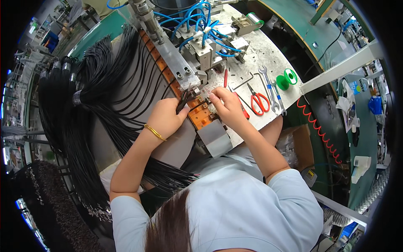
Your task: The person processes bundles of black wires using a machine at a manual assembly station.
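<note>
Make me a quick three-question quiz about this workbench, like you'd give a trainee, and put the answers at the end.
1. True or false: the red-handled scissors lie to the right of the right hand.
2. Fill in the colour: the spool near the wrenches is ____.
3. What does the left hand hold?
A) the red-handled scissors
B) dark cables
C) the wrenches

Key: 1. True. 2. Green. 3. B.
</note>
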A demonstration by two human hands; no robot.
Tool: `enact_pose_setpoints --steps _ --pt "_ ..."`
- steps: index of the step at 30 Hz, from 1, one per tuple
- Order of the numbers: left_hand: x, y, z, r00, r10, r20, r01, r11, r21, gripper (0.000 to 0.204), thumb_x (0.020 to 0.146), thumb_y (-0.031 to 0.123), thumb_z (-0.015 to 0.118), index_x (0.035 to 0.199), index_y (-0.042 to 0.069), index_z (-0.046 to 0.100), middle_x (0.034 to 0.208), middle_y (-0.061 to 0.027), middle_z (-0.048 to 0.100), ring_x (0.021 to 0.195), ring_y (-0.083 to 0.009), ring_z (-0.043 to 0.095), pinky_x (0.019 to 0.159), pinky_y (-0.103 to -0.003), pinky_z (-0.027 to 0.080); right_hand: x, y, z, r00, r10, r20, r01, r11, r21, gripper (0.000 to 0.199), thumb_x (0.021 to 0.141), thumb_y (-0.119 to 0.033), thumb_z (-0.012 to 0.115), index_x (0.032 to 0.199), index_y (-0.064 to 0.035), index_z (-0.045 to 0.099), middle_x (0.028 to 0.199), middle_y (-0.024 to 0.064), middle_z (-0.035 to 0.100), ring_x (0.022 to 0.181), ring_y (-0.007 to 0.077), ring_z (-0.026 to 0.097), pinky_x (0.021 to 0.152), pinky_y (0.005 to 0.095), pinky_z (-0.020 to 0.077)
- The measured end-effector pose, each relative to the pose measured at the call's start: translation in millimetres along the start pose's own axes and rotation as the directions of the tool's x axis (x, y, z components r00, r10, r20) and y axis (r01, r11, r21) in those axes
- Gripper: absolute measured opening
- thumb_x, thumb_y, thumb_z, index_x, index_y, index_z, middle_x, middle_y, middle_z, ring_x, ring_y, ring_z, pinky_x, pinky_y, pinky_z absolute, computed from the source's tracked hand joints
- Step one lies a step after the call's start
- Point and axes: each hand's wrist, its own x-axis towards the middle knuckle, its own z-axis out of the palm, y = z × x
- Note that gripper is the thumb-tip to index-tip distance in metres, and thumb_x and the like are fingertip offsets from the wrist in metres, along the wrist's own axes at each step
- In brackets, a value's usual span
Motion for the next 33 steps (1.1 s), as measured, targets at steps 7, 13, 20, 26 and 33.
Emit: enact_pose_setpoints --steps 7,13,20,26,33 --pt "-6.1 10.4 -1.0 0.999 0.026 0.037 -0.025 0.999 -0.029 0.024 0.08 0.012 0.063 0.097 -0.005 0.059 0.083 -0.0252 0.062 0.079 -0.0407 0.06 0.073 -0.044 0.047 1.9 2.8 2.5 0.996 0.021 0.087 -0.018 0.999 -0.036 0.018 0.091 -0.015 0.052 0.085 0.0019 0.05 0.074 0.0129 0.048 0.071 0.0236 0.05 0.066 0.0333 0.0407" --pt "-10.5 12.0 2.0 0.999 0.047 -0.026 -0.044 0.995 0.085 0.024 0.079 0.01 0.065 0.097 -0.004 0.058 0.084 -0.0239 0.062 0.082 -0.04 0.06 0.074 -0.044 0.047 2.8 5.7 5.3 0.995 0.017 0.101 -0.02 0.999 0.031 0.019 0.092 -0.016 0.051 0.084 0.0018 0.049 0.071 0.0112 0.048 0.068 0.0213 0.048 0.064 0.0319 0.0396" --pt "-2.9 9.2 0.4 0.996 -0.085 0.019 0.087 0.99 -0.108 0.024 0.079 0.012 0.067 0.094 -0.005 0.059 0.085 -0.0227 0.062 0.079 -0.0364 0.06 0.07 -0.039 0.048 2.3 22.6 15.3 0.977 0.174 0.119 -0.2 0.947 0.251 0.021 0.091 -0.015 0.05 0.078 0.0012 0.049 0.069 0.0129 0.048 0.063 0.0257 0.049 0.06 0.0341 0.0401" --pt "-5.9 9.3 -5.4 0.992 0.099 -0.077 -0.105 0.991 -0.086 0.024 0.081 0.016 0.068 0.093 -0.003 0.061 0.076 -0.0192 0.063 0.069 -0.033 0.06 0.065 -0.032 0.048 4.4 13.1 6.4 0.992 -0.126 0.01 0.124 0.988 0.097 0.019 0.091 -0.013 0.051 0.079 0.0009 0.049 0.07 0.0079 0.049 0.066 0.0172 0.048 0.06 0.0309 0.0386" --pt "-4.4 3.1 1.5 0.998 0.037 -0.049 -0.034 0.997 0.066 0.022 0.081 0.016 0.067 0.094 0.0 0.061 0.081 -0.0211 0.063 0.07 -0.0343 0.059 0.066 -0.034 0.048 4.9 16.9 5.2 0.986 -0.154 0.06 0.153 0.988 0.033 0.02 0.091 -0.014 0.052 0.079 0.0013 0.049 0.068 0.0081 0.048 0.064 0.0176 0.048 0.06 0.0308 0.0387"
